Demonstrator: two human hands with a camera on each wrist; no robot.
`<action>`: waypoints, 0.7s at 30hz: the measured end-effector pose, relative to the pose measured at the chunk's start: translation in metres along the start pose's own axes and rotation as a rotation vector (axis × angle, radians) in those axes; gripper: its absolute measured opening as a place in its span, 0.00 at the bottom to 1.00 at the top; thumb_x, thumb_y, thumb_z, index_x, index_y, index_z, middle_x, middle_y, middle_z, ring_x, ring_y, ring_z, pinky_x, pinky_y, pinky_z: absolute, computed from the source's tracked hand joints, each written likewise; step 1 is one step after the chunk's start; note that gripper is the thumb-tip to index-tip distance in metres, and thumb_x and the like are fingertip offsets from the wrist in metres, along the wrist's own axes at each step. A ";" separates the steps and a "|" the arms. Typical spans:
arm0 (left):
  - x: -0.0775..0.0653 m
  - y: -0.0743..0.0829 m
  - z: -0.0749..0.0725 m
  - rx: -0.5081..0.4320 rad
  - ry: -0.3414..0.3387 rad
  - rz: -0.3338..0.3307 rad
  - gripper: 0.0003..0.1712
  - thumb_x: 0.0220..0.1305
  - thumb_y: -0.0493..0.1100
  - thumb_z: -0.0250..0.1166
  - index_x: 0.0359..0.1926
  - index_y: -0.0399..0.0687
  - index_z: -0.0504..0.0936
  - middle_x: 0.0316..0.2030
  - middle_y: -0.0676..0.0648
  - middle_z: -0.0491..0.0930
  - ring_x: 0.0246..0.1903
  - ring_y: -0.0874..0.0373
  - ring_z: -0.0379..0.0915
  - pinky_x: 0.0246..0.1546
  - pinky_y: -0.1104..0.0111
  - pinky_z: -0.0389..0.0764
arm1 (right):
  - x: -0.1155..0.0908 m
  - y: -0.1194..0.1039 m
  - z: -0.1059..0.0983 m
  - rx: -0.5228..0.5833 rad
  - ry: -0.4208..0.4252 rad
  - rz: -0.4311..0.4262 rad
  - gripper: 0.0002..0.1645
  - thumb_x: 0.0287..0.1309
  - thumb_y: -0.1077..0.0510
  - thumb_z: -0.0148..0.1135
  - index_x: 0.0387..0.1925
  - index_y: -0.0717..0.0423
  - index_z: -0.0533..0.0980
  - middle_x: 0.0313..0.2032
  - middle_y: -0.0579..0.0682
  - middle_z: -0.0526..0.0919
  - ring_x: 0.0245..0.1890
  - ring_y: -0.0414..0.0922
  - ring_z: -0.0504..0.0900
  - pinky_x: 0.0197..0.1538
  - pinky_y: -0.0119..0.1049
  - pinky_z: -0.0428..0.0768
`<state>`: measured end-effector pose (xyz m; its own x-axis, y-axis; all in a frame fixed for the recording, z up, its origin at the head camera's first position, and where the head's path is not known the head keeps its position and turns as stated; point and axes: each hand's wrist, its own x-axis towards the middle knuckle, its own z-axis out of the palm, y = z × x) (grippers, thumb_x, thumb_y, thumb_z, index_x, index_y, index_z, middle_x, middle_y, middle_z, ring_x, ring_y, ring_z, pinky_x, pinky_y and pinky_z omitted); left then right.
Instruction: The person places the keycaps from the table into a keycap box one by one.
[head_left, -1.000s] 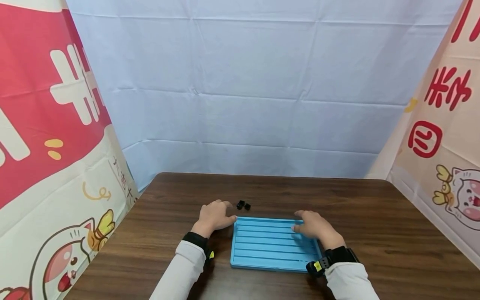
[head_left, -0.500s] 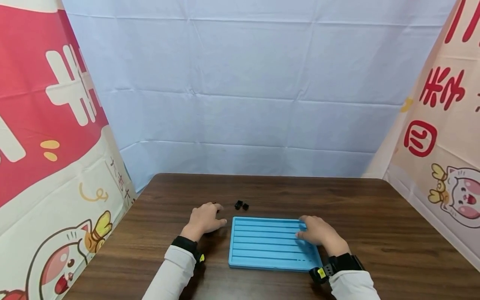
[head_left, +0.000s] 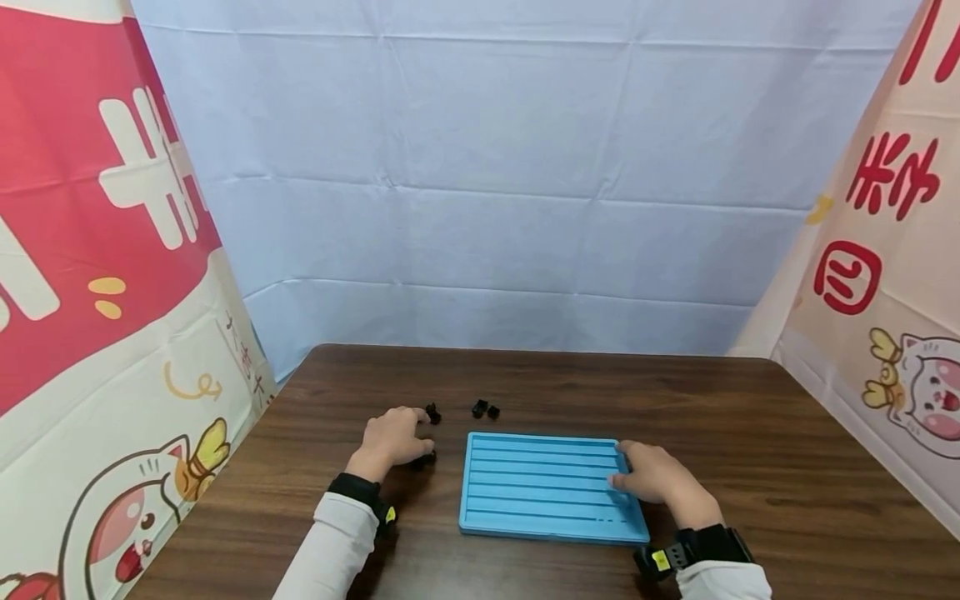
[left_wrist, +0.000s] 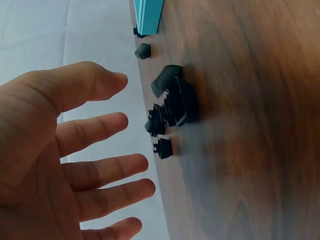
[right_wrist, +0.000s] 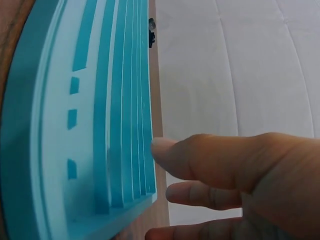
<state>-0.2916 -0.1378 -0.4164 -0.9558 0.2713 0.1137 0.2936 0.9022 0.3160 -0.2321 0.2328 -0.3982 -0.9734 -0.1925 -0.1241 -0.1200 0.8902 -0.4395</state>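
A light-blue ridged tray (head_left: 555, 487) lies flat on the table, with long parallel grooves. My left hand (head_left: 390, 440) hovers left of it over small black plastic pieces (left_wrist: 175, 97) shaped like keycaps. Its fingers are spread and relaxed, and nothing is in them. One black piece (head_left: 432, 413) shows by the fingertips in the head view; others are partly hidden under the hand. My right hand (head_left: 660, 477) is at the tray's right edge, thumb over the rim, fingers loosely extended. Whether it touches the tray I cannot tell.
Two more black pieces (head_left: 486, 409) lie behind the tray's far left corner. The brown wooden table (head_left: 765, 450) ends at a pale blue cloth backdrop (head_left: 487, 167), with printed cloths on both sides.
My left hand has moved left, away from the tray's corner, and black pieces now show beside it. My right hand has shifted right, from above the tray to its right edge.
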 end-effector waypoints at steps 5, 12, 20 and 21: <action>-0.003 -0.004 -0.002 -0.010 0.001 -0.015 0.22 0.55 0.46 0.68 0.51 0.46 0.80 0.48 0.43 0.78 0.19 0.58 0.69 0.18 0.65 0.64 | -0.003 0.001 -0.001 0.002 -0.014 0.022 0.35 0.56 0.57 0.65 0.58 0.76 0.65 0.53 0.73 0.69 0.54 0.67 0.67 0.49 0.58 0.69; -0.008 -0.011 -0.003 -0.025 -0.035 -0.046 0.22 0.56 0.45 0.68 0.52 0.46 0.79 0.47 0.42 0.78 0.16 0.58 0.67 0.16 0.66 0.61 | -0.006 0.004 -0.001 -0.015 -0.029 0.062 0.34 0.55 0.57 0.65 0.56 0.75 0.66 0.52 0.72 0.71 0.53 0.67 0.69 0.48 0.59 0.69; -0.015 -0.018 -0.004 -0.073 -0.069 -0.079 0.21 0.56 0.44 0.68 0.51 0.45 0.79 0.44 0.43 0.79 0.25 0.54 0.73 0.20 0.63 0.67 | -0.011 0.006 -0.001 -0.017 -0.045 0.070 0.34 0.53 0.57 0.67 0.55 0.76 0.67 0.50 0.72 0.72 0.53 0.68 0.68 0.48 0.60 0.69; -0.016 -0.018 -0.004 -0.081 -0.074 -0.079 0.21 0.56 0.44 0.68 0.51 0.45 0.79 0.43 0.43 0.79 0.27 0.52 0.74 0.21 0.63 0.68 | -0.012 0.006 -0.001 -0.017 -0.048 0.073 0.34 0.53 0.57 0.67 0.55 0.75 0.67 0.50 0.72 0.72 0.52 0.68 0.68 0.48 0.60 0.69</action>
<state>-0.2810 -0.1594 -0.4204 -0.9737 0.2273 0.0172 0.2153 0.8924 0.3965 -0.2211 0.2410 -0.3988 -0.9693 -0.1460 -0.1976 -0.0528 0.9093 -0.4128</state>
